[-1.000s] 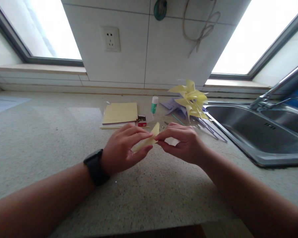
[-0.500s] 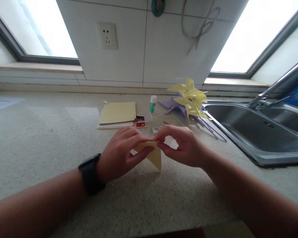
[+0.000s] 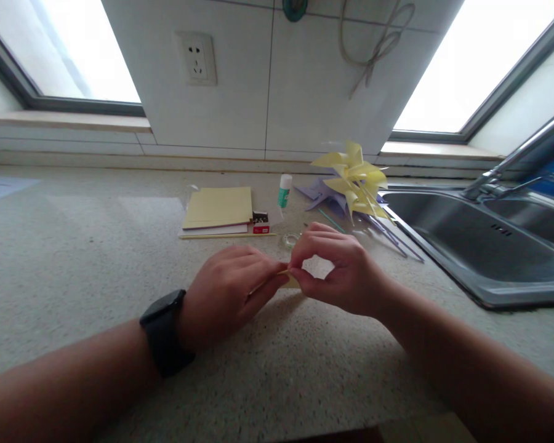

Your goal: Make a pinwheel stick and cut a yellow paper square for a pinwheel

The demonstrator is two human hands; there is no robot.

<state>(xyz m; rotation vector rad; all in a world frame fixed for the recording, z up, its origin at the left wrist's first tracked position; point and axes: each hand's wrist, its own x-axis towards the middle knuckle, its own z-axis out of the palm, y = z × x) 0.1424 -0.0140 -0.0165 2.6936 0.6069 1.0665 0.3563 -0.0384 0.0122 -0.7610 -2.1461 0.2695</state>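
Note:
Both my hands pinch one folded piece of yellow paper (image 3: 293, 282) just above the counter. My left hand (image 3: 235, 292), with a black watch on its wrist, holds the paper's left part between thumb and fingers and covers most of it. At the right end of the fold, my right hand (image 3: 337, 264) pinches the edge between thumb and forefinger. Only a narrow strip of the paper shows. Behind my fingers lies a roll of clear tape (image 3: 290, 240), close to my right hand.
Yellow paper sheets (image 3: 219, 206), a thin stick (image 3: 226, 236), a small red box (image 3: 261, 223) and a glue stick (image 3: 284, 191) lie beyond my hands. Yellow pinwheels (image 3: 355, 175) and a purple pinwheel (image 3: 321, 194) rest beside the steel sink (image 3: 484, 301).
The paper's triangular flap that hung below my fingers has tilted up and mostly gone from view. My left hand has moved slightly lower; both hands keep their pinch.

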